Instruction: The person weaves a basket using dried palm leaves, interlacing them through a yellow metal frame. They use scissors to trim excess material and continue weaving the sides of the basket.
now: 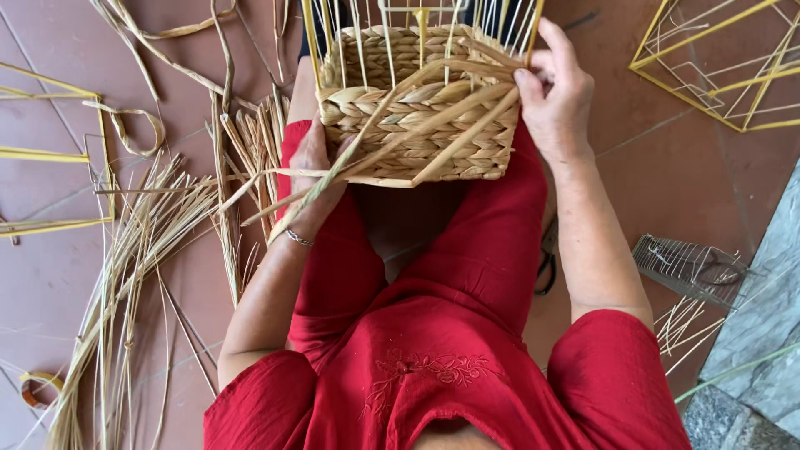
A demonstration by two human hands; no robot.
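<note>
**A basket on my knees**

Closest to me is my red dress (433, 367). It covers my lap and both my knees. I sit on the brown floor (667, 167), and my knees make a little table.

On my knees sits the one basket (417, 108) I am weaving. It is half made. The low part is thick braided straw, and thin yellow wires (387, 33) stand up bare out of the top. I think it rests there so it stays close and does not slide.

My right hand (554, 92) is at the right top corner of the basket. Its fingers are curled close on a wire and the straw ends there. That seems to hold the basket steady.

My left hand (312, 167) is low at the left side, and the basket hides part of it. Its fingers look bent around long flat straw strips (400, 125) that cross the front of the basket. I count about four of them. I cannot tell how tight I hold them.

A big pile of loose straw (142, 242) lies on the floor to my left, easy to reach. I see two empty yellow wire frames: one (50, 154) far left, one (725, 62) top right. A small grey wire piece (687, 267) lies to my right. One thin bracelet (298, 238) is on my left wrist.
</note>
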